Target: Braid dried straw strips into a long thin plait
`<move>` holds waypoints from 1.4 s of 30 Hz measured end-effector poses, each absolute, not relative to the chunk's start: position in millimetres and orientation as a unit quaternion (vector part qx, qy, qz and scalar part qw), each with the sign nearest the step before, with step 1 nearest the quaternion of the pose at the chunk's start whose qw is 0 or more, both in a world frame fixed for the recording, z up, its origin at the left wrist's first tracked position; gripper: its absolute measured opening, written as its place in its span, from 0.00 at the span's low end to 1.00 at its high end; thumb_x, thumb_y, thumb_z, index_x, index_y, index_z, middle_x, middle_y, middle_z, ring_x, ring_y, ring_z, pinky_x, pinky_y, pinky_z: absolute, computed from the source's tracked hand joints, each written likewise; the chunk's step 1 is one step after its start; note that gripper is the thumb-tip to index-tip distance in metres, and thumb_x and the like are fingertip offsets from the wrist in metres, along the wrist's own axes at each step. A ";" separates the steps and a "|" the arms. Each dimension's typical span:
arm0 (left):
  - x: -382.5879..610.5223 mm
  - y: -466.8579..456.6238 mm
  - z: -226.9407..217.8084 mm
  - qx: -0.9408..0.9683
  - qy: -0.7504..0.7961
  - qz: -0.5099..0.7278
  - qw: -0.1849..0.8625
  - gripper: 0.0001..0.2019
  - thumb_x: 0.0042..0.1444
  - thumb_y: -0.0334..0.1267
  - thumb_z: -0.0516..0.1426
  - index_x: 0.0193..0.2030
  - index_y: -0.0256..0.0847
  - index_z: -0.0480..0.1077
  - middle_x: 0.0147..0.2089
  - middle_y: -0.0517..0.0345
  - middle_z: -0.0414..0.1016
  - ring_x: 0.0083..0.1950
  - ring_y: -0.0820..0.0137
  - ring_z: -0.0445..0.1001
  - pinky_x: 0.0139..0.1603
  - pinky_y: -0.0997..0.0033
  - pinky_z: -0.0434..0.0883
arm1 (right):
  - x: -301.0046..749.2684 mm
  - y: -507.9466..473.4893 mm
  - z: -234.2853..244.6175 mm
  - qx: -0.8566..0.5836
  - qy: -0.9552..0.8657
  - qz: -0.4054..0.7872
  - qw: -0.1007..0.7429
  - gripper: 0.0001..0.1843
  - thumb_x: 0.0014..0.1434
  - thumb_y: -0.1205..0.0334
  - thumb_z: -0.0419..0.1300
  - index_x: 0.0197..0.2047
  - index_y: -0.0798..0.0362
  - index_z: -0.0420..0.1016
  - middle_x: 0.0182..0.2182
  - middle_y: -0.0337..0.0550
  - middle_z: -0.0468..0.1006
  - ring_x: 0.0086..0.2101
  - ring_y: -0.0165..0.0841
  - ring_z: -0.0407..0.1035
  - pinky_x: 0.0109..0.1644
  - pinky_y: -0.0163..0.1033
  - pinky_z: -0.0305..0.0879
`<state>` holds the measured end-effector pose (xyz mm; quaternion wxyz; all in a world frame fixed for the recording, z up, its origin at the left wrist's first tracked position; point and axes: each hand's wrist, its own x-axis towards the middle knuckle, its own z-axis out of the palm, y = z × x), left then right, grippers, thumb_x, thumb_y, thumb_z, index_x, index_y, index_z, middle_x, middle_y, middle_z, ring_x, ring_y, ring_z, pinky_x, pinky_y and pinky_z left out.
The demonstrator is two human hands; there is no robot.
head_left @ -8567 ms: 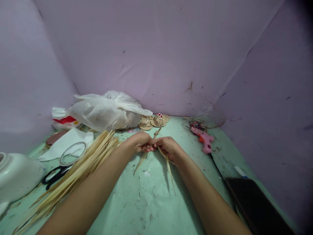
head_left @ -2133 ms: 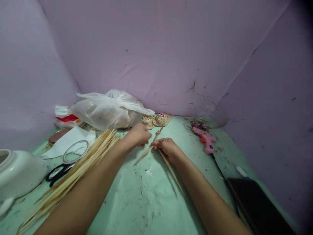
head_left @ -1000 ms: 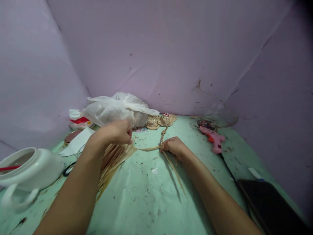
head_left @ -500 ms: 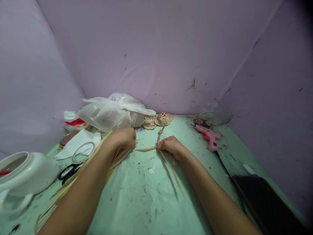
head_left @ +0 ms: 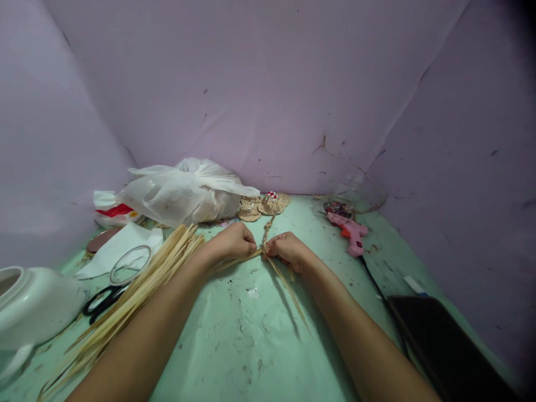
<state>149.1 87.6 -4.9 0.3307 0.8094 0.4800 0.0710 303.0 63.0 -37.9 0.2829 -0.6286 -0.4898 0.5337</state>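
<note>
Toward the far edge of the table point(head_left: 218, 357), a straw braid point(head_left: 268, 225).
Head view: the braid's long axis runs away from the person, its tip pointing at the woven discs point(head_left: 274, 206). The right hand point(head_left: 287, 248) pinches its near end, fingers closed, apparently to steady it; the left hand point(head_left: 237, 240), fingers tightly curled, grips a side strand point(head_left: 255, 254), probably for tension. A loose strand point(head_left: 293, 298) trails toward the near edge.

A white plastic bag point(head_left: 184, 192), a pink glue gun point(head_left: 355, 233), perhaps a dark tablet point(head_left: 444, 346).
</note>
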 end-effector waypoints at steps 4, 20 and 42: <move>154.0 91.4 -13.7 0.707 0.554 0.088 0.431 0.06 0.38 0.33 0.54 0.22 0.33 0.71 0.12 0.65 0.58 0.15 0.79 0.54 0.16 0.78 0.52 | 303.7 63.3 -38.6 -0.631 -0.490 0.533 0.278 0.05 0.35 0.72 0.54 0.17 0.57 0.70 0.07 0.30 0.55 0.10 0.20 0.41 0.14 0.31 0.35; 159.2 94.3 -29.7 0.549 0.609 0.083 0.566 0.07 0.37 0.37 0.59 0.25 0.37 0.69 0.09 0.66 0.56 0.10 0.81 0.48 0.13 0.79 0.43 | 302.6 63.1 -36.3 -0.626 -0.479 0.542 0.291 0.05 0.34 0.74 0.53 0.17 0.57 0.69 0.08 0.30 0.57 0.11 0.20 0.43 0.15 0.31 0.37; 179.4 80.6 -23.0 0.507 0.594 0.150 0.606 0.08 0.39 0.20 0.49 0.18 0.34 0.61 0.13 0.60 0.63 0.13 0.77 0.61 0.15 0.78 0.59 | 305.8 64.8 -38.0 -0.609 -0.492 0.543 0.304 0.04 0.33 0.74 0.54 0.17 0.59 0.69 0.11 0.33 0.64 0.14 0.22 0.53 0.17 0.28 0.47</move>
